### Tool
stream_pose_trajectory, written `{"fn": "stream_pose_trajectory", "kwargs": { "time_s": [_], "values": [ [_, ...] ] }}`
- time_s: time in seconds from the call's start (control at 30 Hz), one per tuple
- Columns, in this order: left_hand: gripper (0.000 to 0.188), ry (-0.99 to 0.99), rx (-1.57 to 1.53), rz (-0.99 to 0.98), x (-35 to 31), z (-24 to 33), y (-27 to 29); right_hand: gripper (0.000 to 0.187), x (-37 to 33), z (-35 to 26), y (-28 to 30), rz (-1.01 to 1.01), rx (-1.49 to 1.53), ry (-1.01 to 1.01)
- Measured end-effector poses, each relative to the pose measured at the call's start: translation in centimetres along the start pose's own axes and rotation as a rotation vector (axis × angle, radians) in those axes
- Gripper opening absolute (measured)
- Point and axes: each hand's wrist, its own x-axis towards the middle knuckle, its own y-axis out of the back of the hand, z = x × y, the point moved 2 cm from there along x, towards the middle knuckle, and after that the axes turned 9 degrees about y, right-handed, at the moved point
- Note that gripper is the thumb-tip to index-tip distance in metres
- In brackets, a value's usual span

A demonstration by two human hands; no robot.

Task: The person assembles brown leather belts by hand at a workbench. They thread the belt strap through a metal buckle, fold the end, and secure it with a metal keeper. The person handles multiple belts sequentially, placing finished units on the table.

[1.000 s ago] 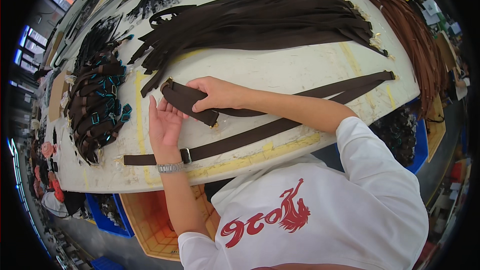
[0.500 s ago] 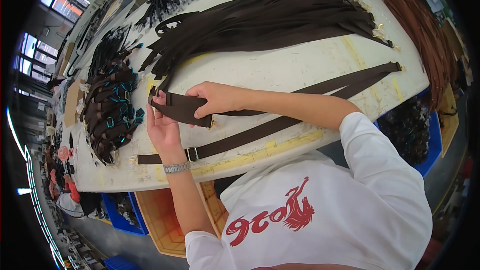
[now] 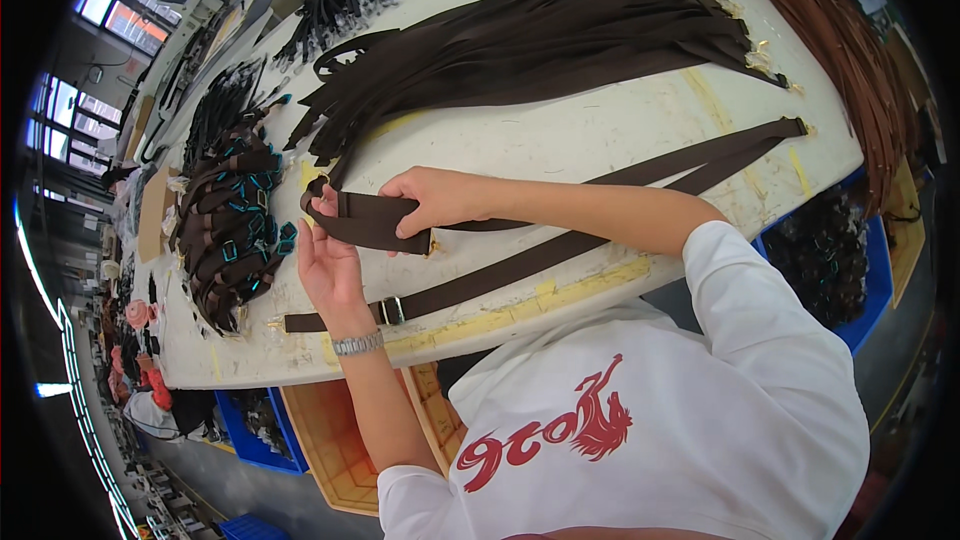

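Note:
A dark brown strap (image 3: pixel 372 223) is folded double and raised just over the white table (image 3: pixel 560 155). My left hand (image 3: pixel 332 268), wearing a metal watch, holds the strap's looped left end between thumb and fingers. My right hand (image 3: pixel 437 199) pinches the folded end between thumb and fingers, near a small gold-coloured fitting. The rest of this strap appears to run right beneath my right forearm to a bend at the table's far right. A flat stretch of strap (image 3: pixel 490 281) with a metal slide buckle (image 3: pixel 391 311) lies along the near side, close to my left wrist.
A large pile of dark brown straps (image 3: pixel 560 45) lies across the back. At left is a heap of short straps (image 3: pixel 230 245) with teal-edged buckles. Reddish-brown strips (image 3: pixel 835 60) hang over the right edge. Blue bins (image 3: pixel 878 285) and an orange crate (image 3: pixel 330 440) stand below.
Both hands keep their hold on the folded strap, with almost no movement. The whole view has shifted slightly, so things sit a little further right.

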Motion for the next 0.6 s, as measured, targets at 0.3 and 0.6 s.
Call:
{"fn": "stream_pose_trajectory", "kwargs": {
  "time_s": [0.3,0.6],
  "values": [
    [0.037,-0.122,0.321,0.058,-0.8,1.1,0.8,0.034,0.2,1.0,0.6,0.006,0.041,-0.069],
    [0.025,-0.18,0.421,0.117,-1.1,0.8,1.4,0.035,0.2,1.1,0.8,0.001,0.004,-0.068]
  ]
}}
